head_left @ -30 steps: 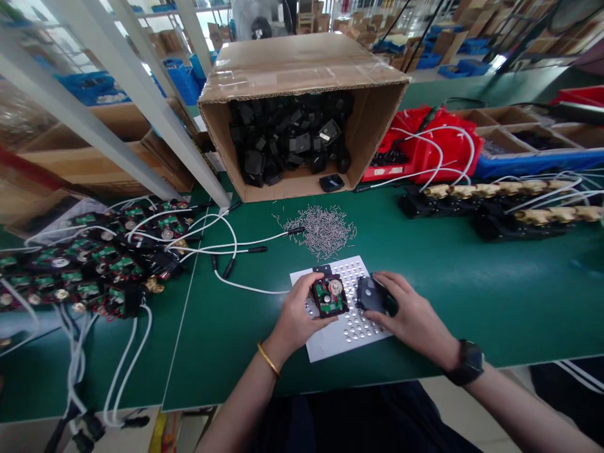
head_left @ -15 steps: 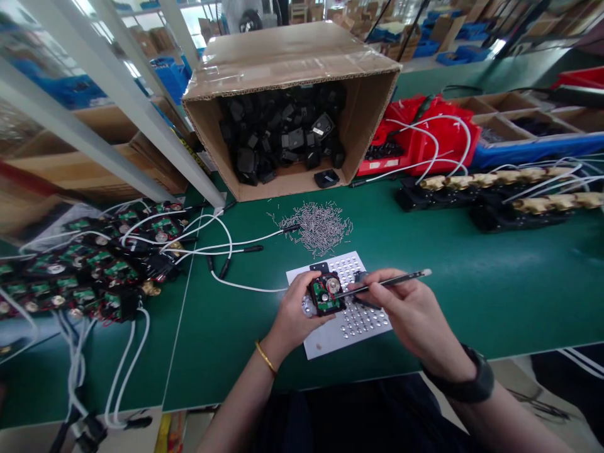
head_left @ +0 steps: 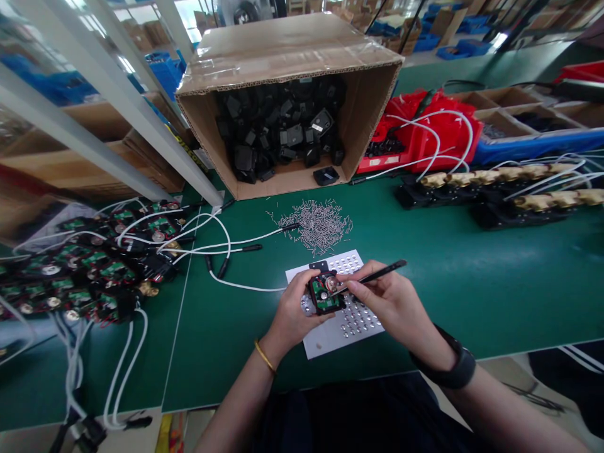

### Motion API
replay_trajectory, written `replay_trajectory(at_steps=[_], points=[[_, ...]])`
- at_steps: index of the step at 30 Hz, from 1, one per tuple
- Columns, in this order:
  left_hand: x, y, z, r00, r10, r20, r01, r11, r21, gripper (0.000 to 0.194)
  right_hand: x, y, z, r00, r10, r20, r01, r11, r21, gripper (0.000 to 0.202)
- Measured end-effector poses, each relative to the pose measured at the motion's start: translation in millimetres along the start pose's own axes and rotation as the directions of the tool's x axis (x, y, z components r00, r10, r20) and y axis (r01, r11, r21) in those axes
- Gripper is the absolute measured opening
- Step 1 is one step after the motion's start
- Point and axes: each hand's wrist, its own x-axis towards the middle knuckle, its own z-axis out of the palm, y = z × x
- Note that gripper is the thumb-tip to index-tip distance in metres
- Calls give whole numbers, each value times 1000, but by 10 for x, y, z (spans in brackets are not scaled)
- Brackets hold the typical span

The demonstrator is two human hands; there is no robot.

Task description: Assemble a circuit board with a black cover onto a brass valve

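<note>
My left hand [head_left: 296, 308] is closed around the edge of a small black housing [head_left: 325, 293] with a green circuit board, red wires and a round metal part inside. In my right hand [head_left: 387, 296] is a pair of dark tweezers [head_left: 380, 273], pinched between thumb and fingers. Their tip reaches over the round part in the housing; whether it touches is too small to tell. Beneath both hands lies a white sheet [head_left: 315, 345] with rows of shiny round metal pieces. A black plate [head_left: 319, 265] rests at the sheet's far edge.
Beyond the sheet is a pile of small screws or pins [head_left: 318, 225]. An open cardboard box [head_left: 283, 53] of black housings stands behind it. Wired circuit assemblies [head_left: 89, 270] crowd the left; brass-fitted black units [head_left: 500, 179] and a red bin [head_left: 425, 135] are at right.
My right hand has moved left and closer to the housing, bringing the tweezers' tip further over it. My left hand and the housing have stayed nearly in place.
</note>
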Motion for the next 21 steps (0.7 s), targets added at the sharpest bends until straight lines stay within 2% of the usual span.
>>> replay_trajectory(at_steps=[3, 8, 15, 18, 21], points=[[-5, -14, -4, 1000, 1, 1, -1, 1000, 0, 68, 18, -15, -28, 999, -33, 6, 34, 997, -67, 16], [-7, -26, -12, 1000, -17, 0, 17, 999, -26, 67, 58, -81, -43, 999, 45, 29, -46, 999, 30, 21], [17, -11, -20, 999, -37, 11, 37, 998, -54, 67, 63, -101, 32, 998, 62, 7, -62, 995, 83, 18], [20, -5, -26, 999, -40, 15, 41, 998, -51, 67, 62, -108, 36, 998, 62, 13, -63, 996, 62, 17], [12, -13, -29, 999, -38, 18, 39, 998, -50, 68, 73, -132, 10, 999, 39, 32, -38, 999, -27, 15]])
